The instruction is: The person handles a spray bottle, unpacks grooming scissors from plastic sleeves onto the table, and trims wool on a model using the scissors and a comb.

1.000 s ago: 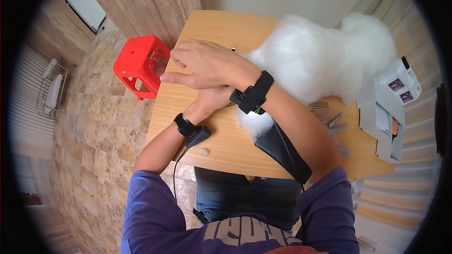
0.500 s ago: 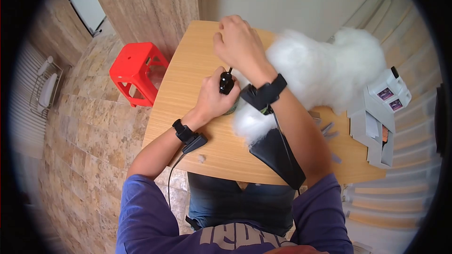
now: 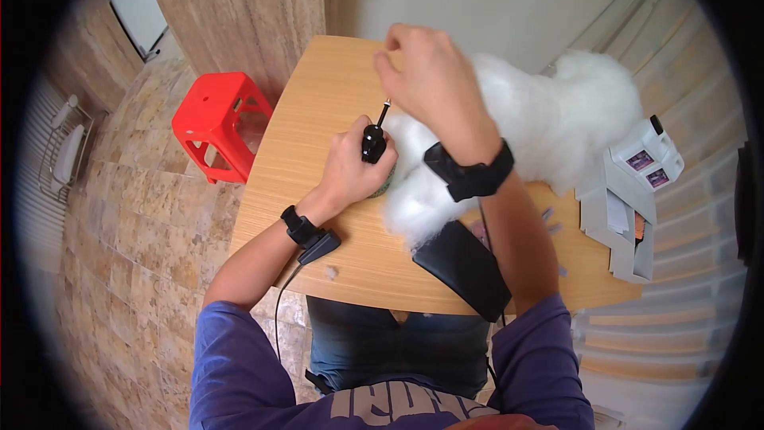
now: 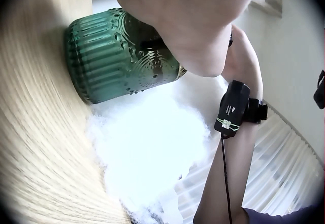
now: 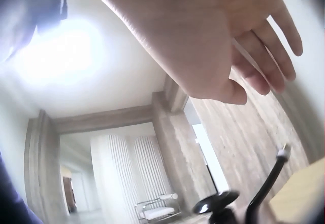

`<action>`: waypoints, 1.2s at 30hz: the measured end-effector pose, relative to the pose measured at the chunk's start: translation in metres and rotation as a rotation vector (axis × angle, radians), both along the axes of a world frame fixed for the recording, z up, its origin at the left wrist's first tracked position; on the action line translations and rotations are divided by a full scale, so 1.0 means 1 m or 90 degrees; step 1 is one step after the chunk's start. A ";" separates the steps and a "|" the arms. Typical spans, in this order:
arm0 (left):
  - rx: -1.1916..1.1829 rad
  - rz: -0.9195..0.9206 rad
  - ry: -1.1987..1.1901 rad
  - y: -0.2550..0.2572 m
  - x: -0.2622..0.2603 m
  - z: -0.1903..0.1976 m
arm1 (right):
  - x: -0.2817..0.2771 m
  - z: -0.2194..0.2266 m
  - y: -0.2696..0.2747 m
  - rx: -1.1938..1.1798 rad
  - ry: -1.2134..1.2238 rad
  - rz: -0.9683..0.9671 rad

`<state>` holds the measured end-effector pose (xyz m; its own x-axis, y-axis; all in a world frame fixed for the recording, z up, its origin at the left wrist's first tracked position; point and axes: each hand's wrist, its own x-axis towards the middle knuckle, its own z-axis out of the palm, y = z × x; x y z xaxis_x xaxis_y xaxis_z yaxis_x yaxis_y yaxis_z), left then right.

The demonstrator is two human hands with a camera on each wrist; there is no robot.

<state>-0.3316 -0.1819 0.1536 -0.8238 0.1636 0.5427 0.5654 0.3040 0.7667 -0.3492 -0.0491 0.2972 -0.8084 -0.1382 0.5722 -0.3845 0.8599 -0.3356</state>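
Note:
My left hand [image 3: 356,166] grips the upper part of a green glass bottle [image 4: 104,54] that stands on the table. The bottle has ribbed, embossed sides and a black pump-like top [image 3: 372,143]. A thin black spout [image 5: 269,183] with a pale metallic tip sticks out of the top, away from the body. My right hand [image 3: 434,72] is raised just beyond the spout tip, with fingers loosely bent and nothing between them in the right wrist view. A large heap of white fluffy stuffing [image 3: 549,123] lies right of the bottle and extends below my right forearm.
A black flat-sided object [image 3: 465,267] lies at the table's [image 3: 358,271] front edge beside the stuffing. Farther right stand a grey organiser [image 3: 617,219] and a white jug [image 3: 656,151]. A small tuft [image 3: 331,272] lies near the front edge. A red stool [image 3: 219,111] stands to the left.
My right hand has lifted off from over the left hand and moved away and to the right, uncovering the black top and spout. The left hand has kept its grip on the bottle.

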 end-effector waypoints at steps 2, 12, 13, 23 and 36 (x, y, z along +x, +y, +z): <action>0.003 -0.013 -0.005 -0.001 0.000 0.001 | 0.006 0.007 0.026 0.211 0.156 -0.038; -0.020 0.003 -0.006 -0.001 0.001 0.002 | 0.045 -0.013 0.048 0.495 -0.075 -0.207; -0.010 0.000 0.001 0.000 0.001 0.002 | 0.044 -0.023 0.045 0.609 -0.037 -0.232; 0.025 -0.009 0.025 0.000 0.001 0.002 | 0.043 -0.094 0.031 0.759 0.107 -0.087; -0.005 -0.009 -0.008 -0.003 -0.001 0.001 | 0.090 -0.020 0.056 0.081 -0.479 0.442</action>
